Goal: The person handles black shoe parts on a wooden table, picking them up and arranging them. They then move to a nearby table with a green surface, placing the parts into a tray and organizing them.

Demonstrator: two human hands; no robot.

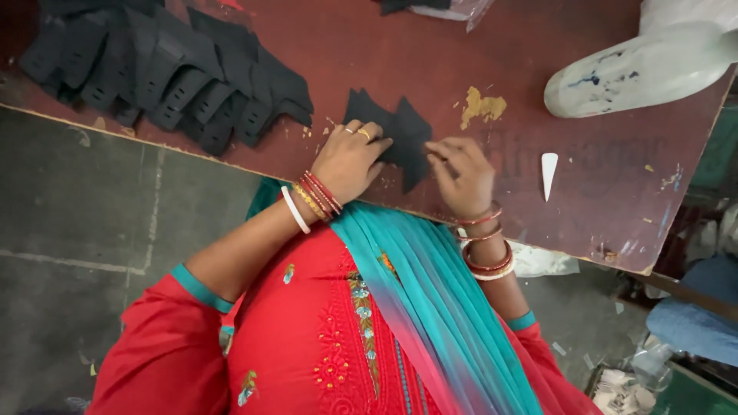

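Two hands (350, 157) (461, 173) pressing black piece (403, 138), fingers flat, long axis toward body

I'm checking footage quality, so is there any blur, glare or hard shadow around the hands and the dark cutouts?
Head view: light is soft and even, no glare on the worn maroon tabletop; both hands look slightly soft; the black fabric cutouts lose surface detail.

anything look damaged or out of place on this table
Yes: the dark red table top is worn. A yellowish patch of chipped surface sits just past the black pieces under both hands, with small flecks nearby, and the near right corner is scuffed pale.
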